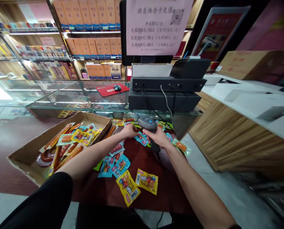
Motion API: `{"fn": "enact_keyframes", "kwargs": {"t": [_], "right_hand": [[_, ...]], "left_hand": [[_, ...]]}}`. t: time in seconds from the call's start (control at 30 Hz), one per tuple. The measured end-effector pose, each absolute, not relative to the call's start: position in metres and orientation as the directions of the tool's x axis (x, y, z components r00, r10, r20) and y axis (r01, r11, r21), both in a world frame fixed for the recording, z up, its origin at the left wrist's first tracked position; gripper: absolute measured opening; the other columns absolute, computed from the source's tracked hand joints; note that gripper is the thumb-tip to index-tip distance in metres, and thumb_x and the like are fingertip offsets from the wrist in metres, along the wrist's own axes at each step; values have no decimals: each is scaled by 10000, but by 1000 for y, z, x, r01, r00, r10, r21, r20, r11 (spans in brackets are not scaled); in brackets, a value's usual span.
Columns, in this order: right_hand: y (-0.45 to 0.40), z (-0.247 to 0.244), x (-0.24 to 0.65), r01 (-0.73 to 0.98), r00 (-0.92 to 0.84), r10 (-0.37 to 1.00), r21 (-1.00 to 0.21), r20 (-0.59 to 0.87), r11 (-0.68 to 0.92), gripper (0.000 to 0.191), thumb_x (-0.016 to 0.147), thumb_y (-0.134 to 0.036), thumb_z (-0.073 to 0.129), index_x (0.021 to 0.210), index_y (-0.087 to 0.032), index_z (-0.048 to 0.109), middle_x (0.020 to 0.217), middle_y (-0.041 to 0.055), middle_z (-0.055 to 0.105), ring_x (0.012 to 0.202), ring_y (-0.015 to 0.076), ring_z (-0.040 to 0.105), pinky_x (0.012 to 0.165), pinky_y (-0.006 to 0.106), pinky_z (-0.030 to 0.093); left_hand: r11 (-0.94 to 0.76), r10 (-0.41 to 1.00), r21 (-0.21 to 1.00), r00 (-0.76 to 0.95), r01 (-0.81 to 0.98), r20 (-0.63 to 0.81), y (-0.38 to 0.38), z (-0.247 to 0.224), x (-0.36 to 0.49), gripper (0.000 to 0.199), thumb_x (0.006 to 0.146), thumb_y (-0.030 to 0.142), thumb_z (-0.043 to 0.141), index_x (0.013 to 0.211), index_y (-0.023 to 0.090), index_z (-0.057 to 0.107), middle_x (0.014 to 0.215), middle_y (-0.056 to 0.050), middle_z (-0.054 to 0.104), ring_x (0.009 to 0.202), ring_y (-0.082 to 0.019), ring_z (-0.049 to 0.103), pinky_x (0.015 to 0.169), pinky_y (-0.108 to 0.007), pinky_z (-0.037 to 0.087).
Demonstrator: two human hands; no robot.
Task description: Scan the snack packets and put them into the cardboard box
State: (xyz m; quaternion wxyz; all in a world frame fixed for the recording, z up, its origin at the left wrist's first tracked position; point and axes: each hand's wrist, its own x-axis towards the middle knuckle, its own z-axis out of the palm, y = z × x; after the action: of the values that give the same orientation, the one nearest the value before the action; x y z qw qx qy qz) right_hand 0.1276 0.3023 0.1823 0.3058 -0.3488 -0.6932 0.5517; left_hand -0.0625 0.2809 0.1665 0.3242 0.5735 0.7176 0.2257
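My right hand (158,137) is wrapped round a dark grey handheld scanner (147,124) with a small blue light on top. Just left of the scanner, my left hand (131,131) has its fingers pinched at the edge of a blue snack packet (142,138); whether it grips that packet cannot be made out. Nearer the front of the dark red table lie two yellow packets (146,181) and several blue packets (121,165). An open cardboard box (20,165) at the left holds sausages and snack packets.
Behind the hands stand a black cash drawer (164,101) and a monitor bearing a pink paper sign (156,27). A cable hangs down from there. A red mouse pad (108,90) lies on the glass counter. A wood-sided cabinet (237,136) is at the right.
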Motion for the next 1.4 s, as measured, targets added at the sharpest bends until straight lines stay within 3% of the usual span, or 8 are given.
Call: {"fn": "enact_keyframes", "kwargs": {"t": [0.13,0.3,0.5,0.73,1.03,1.4], "right_hand": [[303,180,127,145,-577,815,-974,59,173,372,752,-556,706,710,-194,635,504,6,570,398,141,534,413,278,451],[300,181,126,151,-581,812,-972,62,182,362,755,-542,702,708,-189,644,503,3,564,394,137,529,406,272,444],[295,184,123,174,-597,801,-969,39,177,371,746,-530,712,666,-182,610,511,6,570,395,133,533,410,263,433],[287,179,118,193,-646,763,-967,3,166,408,737,-549,718,741,-153,623,540,2,588,394,117,528,407,243,419],[275,175,110,226,-708,706,-954,-21,198,388,770,-550,695,770,-170,620,550,6,604,399,121,528,411,246,415],[268,181,108,227,-695,717,-960,-40,166,389,747,-537,715,818,-175,594,566,-4,605,392,112,512,394,242,420]], "left_hand": [[187,982,627,-122,756,-146,286,160,-54,435,521,262,861,907,141,699,833,-54,724,776,-178,670,636,-206,490],[211,973,593,-109,777,-202,284,159,-56,279,517,252,843,734,149,702,636,-12,655,660,-161,617,590,-217,451],[248,967,742,-114,623,-228,268,175,-95,259,494,258,851,612,148,648,537,39,571,517,-99,501,494,-209,376],[183,978,937,-154,297,-142,240,208,-146,416,436,275,899,690,144,597,612,38,624,556,-86,560,551,-202,438],[284,937,946,-255,154,-239,228,226,-165,495,422,222,928,732,154,547,636,42,633,557,-80,591,521,-183,462],[295,938,944,-234,150,-256,226,225,-165,489,434,215,926,715,159,530,605,57,600,572,-83,597,523,-175,448]]}}
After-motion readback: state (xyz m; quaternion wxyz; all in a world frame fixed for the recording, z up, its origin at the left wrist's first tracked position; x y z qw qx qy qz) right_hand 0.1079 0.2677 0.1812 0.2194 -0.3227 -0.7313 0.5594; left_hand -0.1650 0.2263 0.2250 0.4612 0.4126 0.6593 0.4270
